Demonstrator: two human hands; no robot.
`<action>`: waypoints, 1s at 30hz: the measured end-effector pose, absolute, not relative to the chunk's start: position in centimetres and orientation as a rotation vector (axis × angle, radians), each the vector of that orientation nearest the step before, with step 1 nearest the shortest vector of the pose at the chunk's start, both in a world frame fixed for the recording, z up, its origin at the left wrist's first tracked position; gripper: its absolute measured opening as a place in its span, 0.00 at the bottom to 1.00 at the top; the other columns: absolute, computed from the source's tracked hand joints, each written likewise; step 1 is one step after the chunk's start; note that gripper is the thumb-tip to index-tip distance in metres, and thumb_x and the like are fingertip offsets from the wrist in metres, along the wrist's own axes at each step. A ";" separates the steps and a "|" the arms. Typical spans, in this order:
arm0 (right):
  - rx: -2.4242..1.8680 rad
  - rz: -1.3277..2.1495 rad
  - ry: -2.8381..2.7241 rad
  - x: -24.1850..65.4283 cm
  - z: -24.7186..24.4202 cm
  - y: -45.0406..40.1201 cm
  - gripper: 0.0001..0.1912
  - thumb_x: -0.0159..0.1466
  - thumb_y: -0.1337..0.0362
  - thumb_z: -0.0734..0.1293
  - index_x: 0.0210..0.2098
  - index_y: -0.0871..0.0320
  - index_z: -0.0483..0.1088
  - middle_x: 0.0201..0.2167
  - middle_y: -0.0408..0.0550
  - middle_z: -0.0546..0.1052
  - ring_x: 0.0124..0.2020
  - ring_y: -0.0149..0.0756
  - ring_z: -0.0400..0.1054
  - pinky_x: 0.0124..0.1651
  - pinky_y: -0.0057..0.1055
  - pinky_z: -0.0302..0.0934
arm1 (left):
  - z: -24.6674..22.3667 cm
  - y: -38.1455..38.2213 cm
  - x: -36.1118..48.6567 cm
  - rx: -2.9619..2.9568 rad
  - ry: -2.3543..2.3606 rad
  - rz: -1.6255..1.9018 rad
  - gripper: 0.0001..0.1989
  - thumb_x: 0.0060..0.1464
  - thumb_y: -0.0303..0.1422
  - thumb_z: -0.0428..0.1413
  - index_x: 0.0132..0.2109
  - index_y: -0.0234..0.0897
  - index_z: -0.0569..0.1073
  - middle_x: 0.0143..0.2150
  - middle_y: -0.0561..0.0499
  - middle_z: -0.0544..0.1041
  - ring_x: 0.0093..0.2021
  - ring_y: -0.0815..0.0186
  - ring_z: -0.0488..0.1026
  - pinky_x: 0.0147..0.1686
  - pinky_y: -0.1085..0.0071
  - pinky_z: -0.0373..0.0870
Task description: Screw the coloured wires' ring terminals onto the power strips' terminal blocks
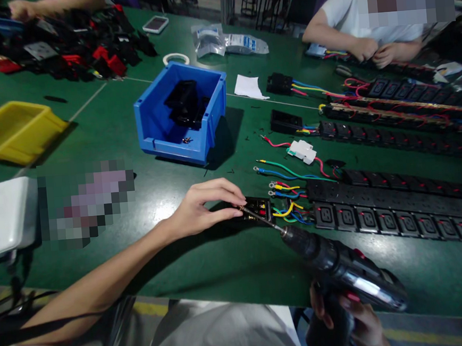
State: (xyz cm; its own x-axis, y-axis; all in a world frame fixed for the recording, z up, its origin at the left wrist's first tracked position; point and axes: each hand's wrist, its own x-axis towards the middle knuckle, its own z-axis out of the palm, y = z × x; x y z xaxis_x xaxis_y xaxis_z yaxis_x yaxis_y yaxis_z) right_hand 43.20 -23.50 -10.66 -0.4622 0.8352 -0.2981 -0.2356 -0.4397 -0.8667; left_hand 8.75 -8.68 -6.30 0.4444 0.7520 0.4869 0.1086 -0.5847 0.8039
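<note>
My right hand (360, 320) is wrapped round the grip of a black power drill (342, 265), whose long thin bit points left. The bit's tip reaches the pinched fingertips of my left hand (209, 206), over a small open black housing (260, 207). Something tiny at those fingertips is too small to name. Yellow, green and blue wires (292, 212) run from the housing to a black socket strip (366, 218). Just above lie loose wires with ring terminals (274, 188).
A blue bin (176, 145) with black parts stands beyond my left hand. At the left are a yellow bin (15, 131) and a white device (6, 217). More socket strips (392, 139) lie right. Two other people work across the table (222, 269); black and red parts (69, 52) are piled back left.
</note>
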 end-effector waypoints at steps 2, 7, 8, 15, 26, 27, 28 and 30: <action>-0.984 1.956 -1.018 43.1 -10.6 -23.4 0.20 0.63 0.50 0.63 0.35 0.62 0.74 0.27 0.52 0.75 0.21 0.29 0.67 0.24 0.23 0.58 | -6.3 -8.8 8.7 1.967 0.730 1.139 0.08 0.52 0.26 0.62 0.42 0.35 0.78 0.40 0.45 0.79 0.40 0.66 0.76 0.41 0.71 0.74; -1.011 1.970 -1.009 43.0 -10.5 -23.3 0.19 0.62 0.50 0.63 0.36 0.62 0.73 0.26 0.51 0.75 0.20 0.28 0.67 0.24 0.23 0.58 | -6.2 -8.9 8.7 1.947 0.756 1.134 0.09 0.51 0.26 0.63 0.42 0.35 0.78 0.39 0.45 0.79 0.39 0.67 0.77 0.40 0.72 0.74; -1.016 1.971 -1.013 43.1 -10.5 -23.4 0.20 0.62 0.50 0.63 0.36 0.62 0.73 0.26 0.51 0.75 0.20 0.28 0.66 0.24 0.23 0.58 | -6.2 -8.9 8.7 1.953 0.751 1.136 0.09 0.52 0.26 0.63 0.42 0.35 0.79 0.39 0.45 0.80 0.39 0.67 0.77 0.40 0.72 0.74; -1.005 1.973 -1.037 43.5 -11.0 -23.6 0.20 0.63 0.50 0.62 0.36 0.62 0.73 0.28 0.54 0.76 0.22 0.31 0.68 0.24 0.25 0.58 | -6.4 -8.8 8.7 1.962 0.740 1.136 0.09 0.52 0.26 0.63 0.42 0.35 0.79 0.39 0.46 0.80 0.38 0.67 0.77 0.39 0.72 0.74; -0.996 1.994 -1.047 43.5 -11.1 -23.5 0.20 0.63 0.50 0.62 0.36 0.61 0.74 0.28 0.52 0.75 0.21 0.28 0.66 0.26 0.24 0.58 | -6.5 -8.8 8.8 1.956 0.748 1.155 0.10 0.50 0.25 0.64 0.42 0.35 0.79 0.39 0.45 0.79 0.38 0.67 0.77 0.39 0.72 0.74; -0.997 1.997 -1.046 43.4 -11.0 -23.5 0.20 0.63 0.50 0.62 0.36 0.60 0.74 0.28 0.52 0.75 0.21 0.28 0.66 0.26 0.24 0.58 | -6.5 -8.8 8.8 1.955 0.752 1.152 0.10 0.50 0.26 0.64 0.42 0.35 0.79 0.39 0.45 0.79 0.38 0.67 0.77 0.38 0.72 0.74; -1.000 1.997 -1.049 43.4 -11.0 -23.5 0.20 0.63 0.49 0.62 0.35 0.61 0.74 0.28 0.52 0.75 0.21 0.28 0.66 0.26 0.24 0.58 | -6.6 -8.8 8.7 1.956 0.751 1.153 0.10 0.50 0.26 0.64 0.42 0.35 0.79 0.39 0.45 0.79 0.38 0.67 0.77 0.38 0.72 0.74; -1.016 1.991 -1.059 43.4 -10.9 -23.5 0.21 0.63 0.49 0.61 0.34 0.61 0.74 0.28 0.52 0.75 0.22 0.28 0.66 0.26 0.25 0.58 | -6.7 -8.7 8.7 1.964 0.741 1.158 0.09 0.51 0.26 0.63 0.42 0.35 0.79 0.39 0.45 0.79 0.38 0.67 0.77 0.39 0.72 0.74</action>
